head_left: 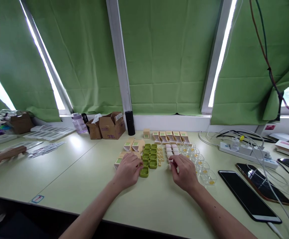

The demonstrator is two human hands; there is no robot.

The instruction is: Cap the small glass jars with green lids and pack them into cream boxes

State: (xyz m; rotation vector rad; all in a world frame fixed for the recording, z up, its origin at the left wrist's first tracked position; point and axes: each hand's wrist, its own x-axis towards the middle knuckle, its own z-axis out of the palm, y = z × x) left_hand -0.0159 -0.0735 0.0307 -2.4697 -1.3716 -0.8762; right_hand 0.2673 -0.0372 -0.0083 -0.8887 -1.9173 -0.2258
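Observation:
My left hand [128, 171] rests knuckles up on the pale green table [89, 166], its curled fingers touching a green plastic case [144, 172] at the near end of two rows of green cases [150, 154]. My right hand [184, 172] lies to the right, fingers bent and pinched at the near end of a row of small white pieces [171, 151]. What the fingertips hold is hidden. Small beige boxes [131, 146] lie left of the green cases. Clear plastic cups with yellow dots [201, 164] run past my right hand.
A row of beige cartons [171, 136], a black cylinder [130, 122] and brown cardboard boxes [111, 125] stand near the window sill. A power strip with cables [246, 151] and phones [249, 196] lie at right. Another person's hand [8, 153] rests at the far left by clear trays [44, 134].

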